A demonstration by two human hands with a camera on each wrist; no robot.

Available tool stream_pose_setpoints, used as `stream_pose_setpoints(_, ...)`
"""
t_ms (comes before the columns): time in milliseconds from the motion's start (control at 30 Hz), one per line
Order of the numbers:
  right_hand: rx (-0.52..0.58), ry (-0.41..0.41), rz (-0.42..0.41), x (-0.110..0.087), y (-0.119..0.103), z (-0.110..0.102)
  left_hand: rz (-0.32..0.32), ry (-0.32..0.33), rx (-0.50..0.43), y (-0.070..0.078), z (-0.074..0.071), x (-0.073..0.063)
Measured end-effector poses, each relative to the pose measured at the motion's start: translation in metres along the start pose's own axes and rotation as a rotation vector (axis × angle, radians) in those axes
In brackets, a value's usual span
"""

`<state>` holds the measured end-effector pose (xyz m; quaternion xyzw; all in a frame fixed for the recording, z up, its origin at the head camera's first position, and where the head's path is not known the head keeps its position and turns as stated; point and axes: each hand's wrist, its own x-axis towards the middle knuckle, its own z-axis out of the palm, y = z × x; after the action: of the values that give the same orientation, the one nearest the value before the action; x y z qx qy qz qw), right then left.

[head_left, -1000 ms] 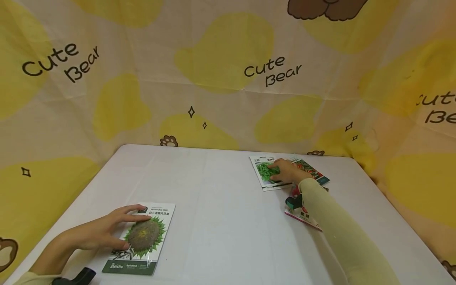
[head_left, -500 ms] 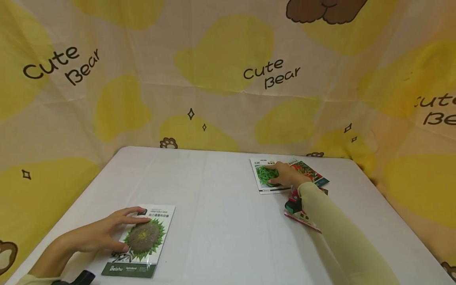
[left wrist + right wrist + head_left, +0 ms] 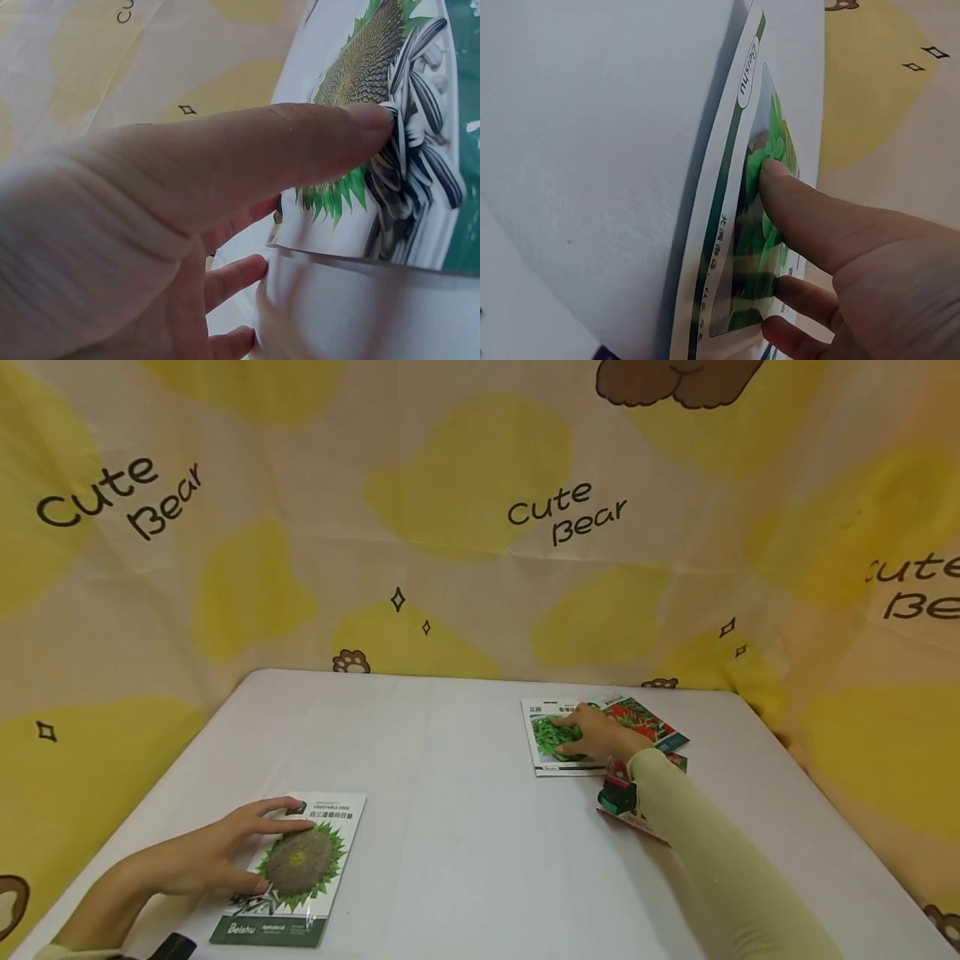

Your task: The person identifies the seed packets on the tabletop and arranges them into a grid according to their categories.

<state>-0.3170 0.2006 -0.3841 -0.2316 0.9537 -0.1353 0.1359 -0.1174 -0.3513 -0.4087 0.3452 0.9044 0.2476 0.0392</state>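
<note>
Near the table's front left lies a sunflower seed packet. My left hand rests on it, fingers spread. In the left wrist view, the thumb touches its printed seeds. At the back right, my right hand presses on a seed packet with green leaves. The right wrist view shows the thumb and fingertips on the face of this leafy packet. Under the right wrist lies a packet with a pink edge, mostly hidden by the sleeve. A red pepper seed packet lies behind the right hand, partly covered.
The white tabletop stretches between the two hands. A yellow-patterned cloth hangs behind the table and along its sides. Black wrist straps show at both sleeves.
The leafy packet has slid slightly toward the front and turned straighter, with my right hand on it. The left hand stays on the sunflower seed packet.
</note>
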Motion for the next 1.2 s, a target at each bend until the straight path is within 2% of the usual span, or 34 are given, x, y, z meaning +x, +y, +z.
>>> stream_pose_setpoints(233, -0.026, -0.012, -0.01, -0.001, -0.01, 0.0, 0.018, 0.022, -0.014, -0.003, 0.001, -0.004)
stream_pose_setpoints(433, -0.006, -0.006, 0.003, -0.006, -0.017, 0.004, 0.04, 0.038, -0.018, -0.003, 0.003, -0.005)
stream_pose_setpoints(567, 0.017, 0.007, 0.005, -0.011, -0.02, 0.009, 0.018, 0.011, -0.032, -0.001, 0.003, -0.007)
stream_pose_setpoints(700, 0.017, 0.003, 0.01, -0.016, -0.022, 0.013, 0.024, -0.007, -0.038, -0.001, 0.004, -0.009)
stream_pose_setpoints(867, 0.009, 0.015, 0.035, -0.02, -0.023, 0.014, 0.048, 0.005, -0.016, -0.003, 0.005, -0.005)
stream_pose_setpoints(1100, -0.037, 0.031, -0.01, -0.02, -0.024, 0.017, 0.039, 0.001, -0.001, -0.004, 0.002, -0.002)
stream_pose_setpoints(1200, -0.041, 0.025, 0.013, -0.023, -0.025, 0.017, 0.049, 0.005, 0.008, -0.003, 0.001, 0.0)
